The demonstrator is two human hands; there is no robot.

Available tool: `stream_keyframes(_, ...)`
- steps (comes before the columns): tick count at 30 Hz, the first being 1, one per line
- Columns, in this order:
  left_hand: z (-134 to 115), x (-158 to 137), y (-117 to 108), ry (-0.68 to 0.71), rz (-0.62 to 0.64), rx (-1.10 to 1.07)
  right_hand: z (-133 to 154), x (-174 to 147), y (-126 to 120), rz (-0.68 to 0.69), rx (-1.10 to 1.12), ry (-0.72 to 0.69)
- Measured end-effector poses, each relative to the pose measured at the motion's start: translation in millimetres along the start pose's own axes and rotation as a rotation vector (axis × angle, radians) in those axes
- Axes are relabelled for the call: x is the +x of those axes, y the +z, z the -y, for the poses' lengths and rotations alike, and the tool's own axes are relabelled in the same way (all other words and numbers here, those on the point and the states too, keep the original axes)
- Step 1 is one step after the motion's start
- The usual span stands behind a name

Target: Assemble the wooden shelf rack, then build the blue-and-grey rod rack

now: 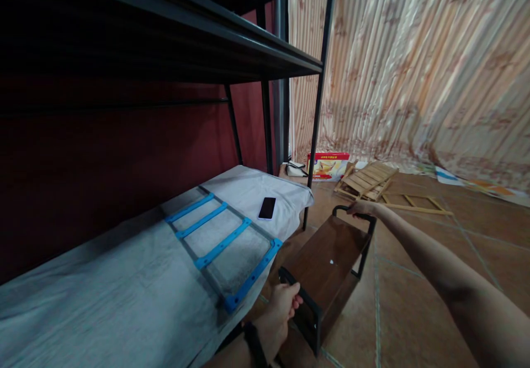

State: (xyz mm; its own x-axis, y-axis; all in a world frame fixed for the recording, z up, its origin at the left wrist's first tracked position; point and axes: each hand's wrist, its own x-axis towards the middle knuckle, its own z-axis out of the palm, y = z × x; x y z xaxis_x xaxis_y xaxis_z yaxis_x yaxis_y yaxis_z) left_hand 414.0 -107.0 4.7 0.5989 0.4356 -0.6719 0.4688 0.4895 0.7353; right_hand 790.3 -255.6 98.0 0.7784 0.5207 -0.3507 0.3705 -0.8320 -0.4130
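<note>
A low two-tier rack (pixel 327 257) with brown wooden boards and a black metal frame is between my hands, just above or on the tiled floor; I cannot tell which. My left hand (pixel 282 306), with a dark band at the wrist, is closed round the near black end bar. At the far end, my right hand (pixel 363 208) grips the other black handle bar. A small white mark shows on the top board. Left of the rack, a blue and grey ladder-like frame (pixel 223 246) lies on the white-sheeted bed (pixel 124 291).
A phone (pixel 267 208) lies on the sheet. The upper bunk (pixel 199 31) overhangs the bed, with a dark post (pixel 317 114) at its end. A folded wooden slatted piece (pixel 367 180), a red-topped box (pixel 328 166) and a white bag (pixel 296 169) are near the curtain (pixel 406 64).
</note>
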Motion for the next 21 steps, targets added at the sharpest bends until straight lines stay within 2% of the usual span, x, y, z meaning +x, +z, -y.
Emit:
stream_keyframes(5, 16.8, 38.4, 0.4, -0.081, -0.079, -0.005, 11.2, 61.9, 47.7, 0.001, -0.045, 0.008)
stream_keyframes(11, 18.6, 74.1, -12.0, -0.031, -0.155, -0.060, 23.5, 120.4, 92.5, 0.002, -0.113, 0.048)
stream_keyframes(16, 19.6, 95.3, -20.9, 0.007, -0.166, -0.086, 25.7, 152.0, 121.7, -0.006, -0.153, 0.048)
stream_keyframes(21, 15.9, 103.6, -14.8, -0.025, -0.133, -0.124, 25.4, 171.6, 139.4, -0.052, -0.195, 0.054)
